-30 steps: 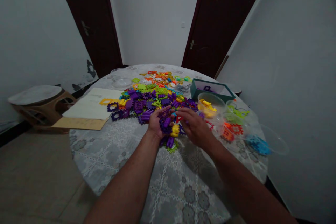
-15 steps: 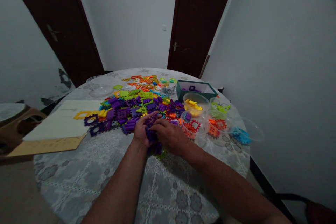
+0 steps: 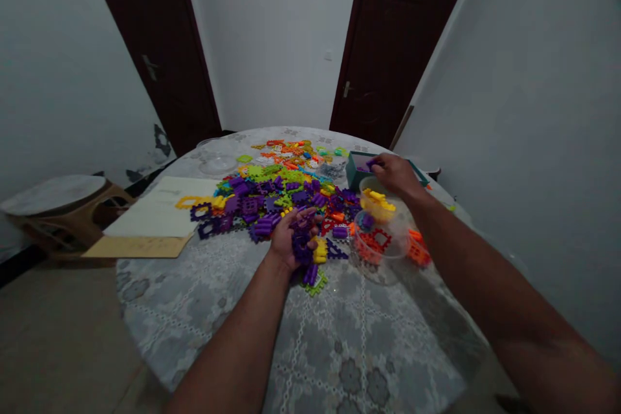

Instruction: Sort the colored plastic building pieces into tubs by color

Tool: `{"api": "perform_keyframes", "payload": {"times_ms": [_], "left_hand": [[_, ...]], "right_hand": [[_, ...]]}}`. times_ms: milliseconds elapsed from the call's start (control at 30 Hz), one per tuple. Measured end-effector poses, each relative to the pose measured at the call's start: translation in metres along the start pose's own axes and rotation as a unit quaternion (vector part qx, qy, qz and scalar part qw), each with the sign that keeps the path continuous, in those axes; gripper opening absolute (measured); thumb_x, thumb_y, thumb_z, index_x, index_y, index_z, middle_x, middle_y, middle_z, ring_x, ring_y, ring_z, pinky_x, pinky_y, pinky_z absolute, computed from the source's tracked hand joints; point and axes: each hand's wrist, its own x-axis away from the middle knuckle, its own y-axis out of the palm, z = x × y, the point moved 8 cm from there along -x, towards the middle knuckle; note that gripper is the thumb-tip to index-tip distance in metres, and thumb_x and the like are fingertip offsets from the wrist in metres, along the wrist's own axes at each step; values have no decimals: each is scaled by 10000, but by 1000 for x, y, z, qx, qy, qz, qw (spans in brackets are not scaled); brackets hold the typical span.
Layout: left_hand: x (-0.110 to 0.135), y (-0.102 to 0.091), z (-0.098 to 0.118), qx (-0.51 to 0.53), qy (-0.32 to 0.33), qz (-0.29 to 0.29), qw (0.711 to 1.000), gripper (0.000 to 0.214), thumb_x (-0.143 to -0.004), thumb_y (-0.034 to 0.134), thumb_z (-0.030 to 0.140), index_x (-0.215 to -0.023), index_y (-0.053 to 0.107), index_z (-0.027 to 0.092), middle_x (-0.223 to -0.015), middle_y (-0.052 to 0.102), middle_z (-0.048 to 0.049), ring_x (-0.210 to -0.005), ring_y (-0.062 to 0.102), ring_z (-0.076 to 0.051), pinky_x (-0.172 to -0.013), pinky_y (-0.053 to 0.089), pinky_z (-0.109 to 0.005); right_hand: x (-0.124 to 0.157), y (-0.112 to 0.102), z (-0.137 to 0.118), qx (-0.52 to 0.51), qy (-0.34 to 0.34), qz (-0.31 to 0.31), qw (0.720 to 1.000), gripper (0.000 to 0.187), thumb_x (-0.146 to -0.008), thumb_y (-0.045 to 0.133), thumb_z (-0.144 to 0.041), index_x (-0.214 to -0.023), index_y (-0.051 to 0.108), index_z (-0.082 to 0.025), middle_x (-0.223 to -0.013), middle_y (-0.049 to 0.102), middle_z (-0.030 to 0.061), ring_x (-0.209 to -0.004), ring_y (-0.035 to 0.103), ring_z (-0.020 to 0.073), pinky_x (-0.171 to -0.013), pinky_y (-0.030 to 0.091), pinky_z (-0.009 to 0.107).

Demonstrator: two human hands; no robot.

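Observation:
My left hand [image 3: 286,239], palm up with curled fingers, holds several purple plastic building pieces [image 3: 301,247] in front of the heap. Over the green box [image 3: 356,176] at the back right, my right hand [image 3: 394,174] pinches a small purple piece [image 3: 372,164]. Its exact shape is too small to make out. A mixed heap of toy pieces [image 3: 276,197], mostly purple and lime, spreads beyond my left hand. Just beside that hand lie a yellow piece [image 3: 320,250] and a purple triangle [image 3: 336,250].
Clear round tubs hold yellow pieces [image 3: 379,200] and red pieces [image 3: 371,246] below my right forearm. Orange pieces [image 3: 419,250] sit partly behind that arm. An open cardboard folder [image 3: 140,246] lies on the left of the round table [image 3: 218,336]. A stool [image 3: 58,197] stands beyond.
My right hand has left my left hand and moved right and away to the green box with a purple piece. My left hand keeps its purple pieces. The view has turned left.

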Motion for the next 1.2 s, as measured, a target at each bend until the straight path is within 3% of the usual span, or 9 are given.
{"api": "perform_keyframes", "payload": {"times_ms": [100, 167, 267, 433, 600, 833, 967, 1067, 1200], "left_hand": [[2, 2, -1, -6, -7, -4, 1000, 419, -1035, 482, 456, -1179, 677, 114, -985, 754, -159, -640, 663, -177, -405, 483, -235], [4, 4, 0, -10, -9, -4, 1000, 457, -1043, 468, 496, -1184, 673, 113, -1001, 757, -172, -638, 660, -180, -405, 484, -237], [6, 7, -1, -13, -14, -8, 1000, 474, -1046, 460, 519, -1191, 668, 118, -1016, 759, -184, -640, 662, -181, -406, 489, -238], [6, 12, -5, -32, -30, -19, 999, 457, -1038, 486, 527, -1170, 676, 134, -878, 736, -128, -608, 661, -181, -387, 488, -232], [5, 14, -5, -45, -31, -24, 998, 407, -1033, 508, 507, -1041, 683, 140, -767, 686, -82, -598, 658, -179, -373, 488, -224], [4, 11, -3, -21, -37, -30, 999, 487, -1038, 460, 546, -1189, 647, 123, -830, 703, -119, -575, 610, -167, -398, 471, -232], [4, 6, 1, 3, -23, -9, 1000, 506, -1027, 468, 553, -1155, 662, 104, -771, 672, -101, -552, 578, -160, -409, 445, -230], [4, 4, 2, 21, -19, 2, 1000, 527, -1017, 476, 578, -1136, 672, 103, -748, 658, -93, -545, 564, -157, -417, 435, -229], [4, 3, 3, 30, -10, 11, 999, 558, -1022, 445, 592, -1126, 686, 99, -720, 640, -85, -537, 554, -156, -430, 435, -235]], "right_hand": [[-19, -12, 26, 23, 28, 96, 995, 429, -886, 546, -147, -1276, 716, -90, -1243, 736, 194, -1148, 675, 308, -1039, 494, 431], [-12, -13, 17, 10, 3, 115, 993, 436, -891, 534, -149, -1284, 710, -84, -1264, 726, 205, -1162, 673, 315, -1052, 493, 449], [23, 7, -32, -47, -83, 31, 995, 320, -947, 553, -204, -1189, 756, -153, -1176, 767, 145, -1070, 710, 276, -996, 528, 417], [104, 46, -131, -137, -236, -134, 953, 244, -1003, 605, -233, -1196, 751, -200, -1138, 774, 100, -1029, 710, 220, -919, 528, 343], [124, 56, -155, -164, -246, -168, 940, 257, -984, 590, -123, -1128, 783, -216, -1032, 766, 70, -936, 687, 181, -875, 490, 296], [77, 39, -98, -169, -125, -155, 965, 215, -977, 582, -253, -854, 742, -181, -755, 695, -1, -676, 598, 129, -629, 411, 233], [34, 41, -20, -210, 88, -129, 965, 212, -902, 644, -292, -751, 717, -162, -582, 604, -17, -521, 532, 121, -522, 396, 223], [9, 33, 23, -238, 168, -56, 955, 225, -921, 591, -278, -974, 741, -118, -705, 684, 33, -534, 568, 122, -518, 452, 221], [4, 20, 38, -265, 196, 14, 944, 477, -907, 612, -255, -1361, 619, -109, -1023, 750, 121, -669, 672, 147, -592, 552, 255]]}}
